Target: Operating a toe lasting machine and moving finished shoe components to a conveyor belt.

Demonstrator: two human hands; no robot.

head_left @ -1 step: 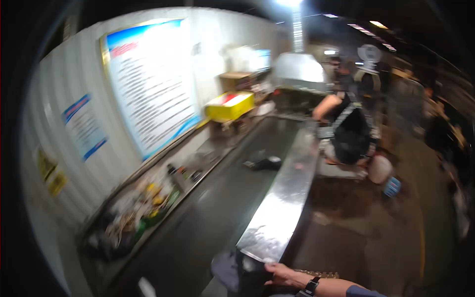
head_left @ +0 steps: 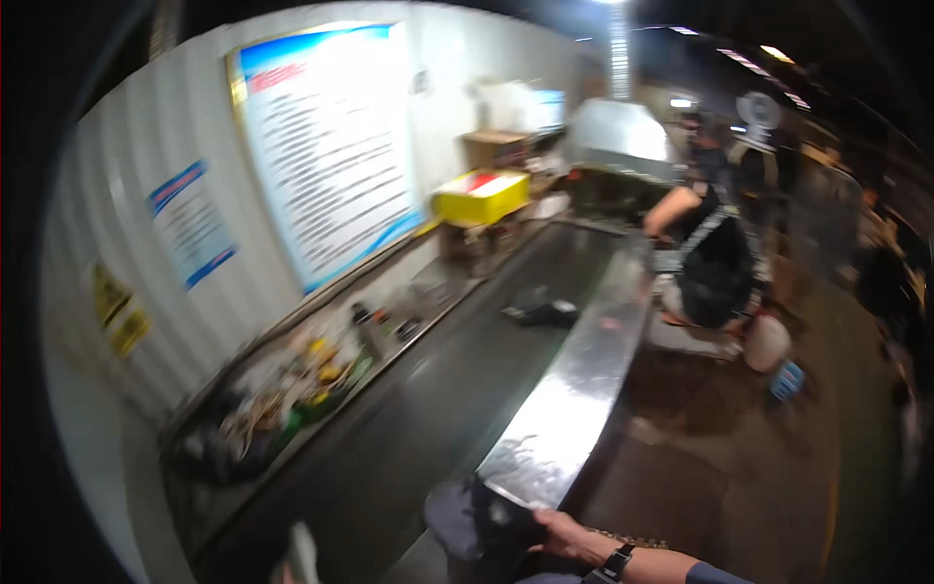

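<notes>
My right hand [head_left: 564,540], with a dark watch on its wrist, comes in from the lower right. Its fingers are closed on the edge of a black and grey item [head_left: 477,521], whose kind is blurred. This item is over the near end of a shiny metal ledge [head_left: 559,414] that runs alongside a dark conveyor belt [head_left: 389,428]. At the lower edge a pale, narrow object [head_left: 304,553] pokes into view over the belt; what holds it is cut off. My left hand does not show. Farther up the belt lies a small black shoe-like piece [head_left: 545,311].
A cluttered side shelf [head_left: 302,389] holds cords, bottles and scraps along the wall. Beyond it stand a yellow box [head_left: 482,200] and a metal hood [head_left: 621,136]. A co-worker in dark clothing [head_left: 718,268] sits at the ledge's far right, near a blue container [head_left: 786,380].
The whole scene has shifted to the right in the view. More of the pale object shows at the lower edge. My right hand still grips the black and grey item.
</notes>
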